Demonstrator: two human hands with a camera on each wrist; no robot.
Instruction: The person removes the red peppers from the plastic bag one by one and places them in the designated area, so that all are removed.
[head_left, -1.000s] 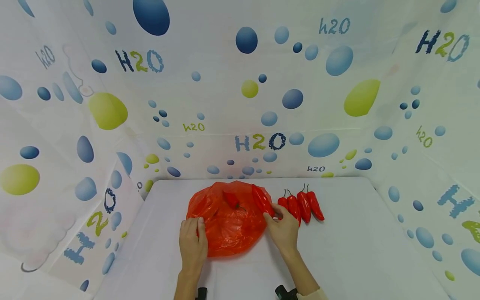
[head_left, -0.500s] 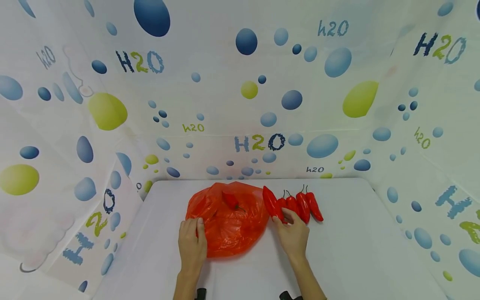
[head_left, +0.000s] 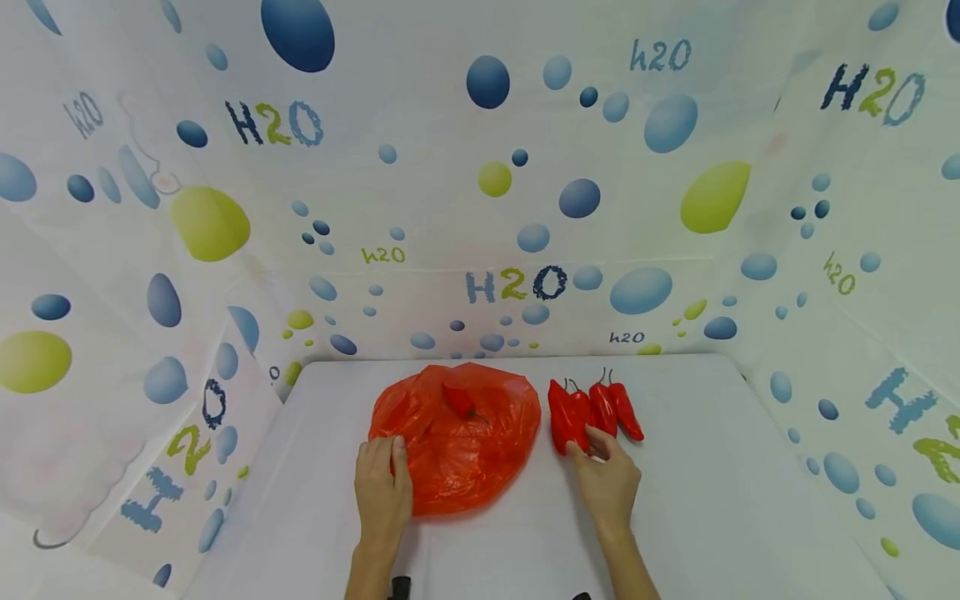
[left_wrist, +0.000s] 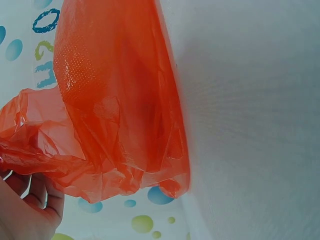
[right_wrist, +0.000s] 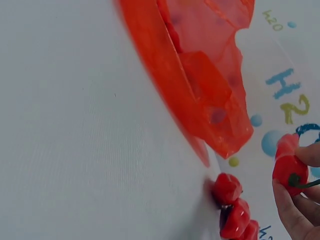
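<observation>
My left hand (head_left: 384, 487) pinches the near left rim of a thin red plastic bag (head_left: 465, 475), its mouth spread wide on the white table. In the left wrist view the fingers (left_wrist: 52, 197) hold a fold of the film. Inside the bag lies a red chili pepper (head_left: 459, 402) with its dark stem showing. My right hand (head_left: 609, 483) pinches another red chili pepper (head_left: 564, 421) near its green stem end (right_wrist: 294, 180), tip pointing away. This pepper overlaps the left end of a row of several red chili peppers (head_left: 626, 412) right of the bag.
The white table (head_left: 720, 483) ends at a back wall sheet (head_left: 420, 200) printed with blue and green drops. Similar sheets stand at both sides. A small black piece (head_left: 401, 587) sits by the left wrist at the bottom edge.
My right hand has carried the chili pepper from over the bag's right side rightward to the row of peppers. The left hand keeps its grip on the bag's rim.
</observation>
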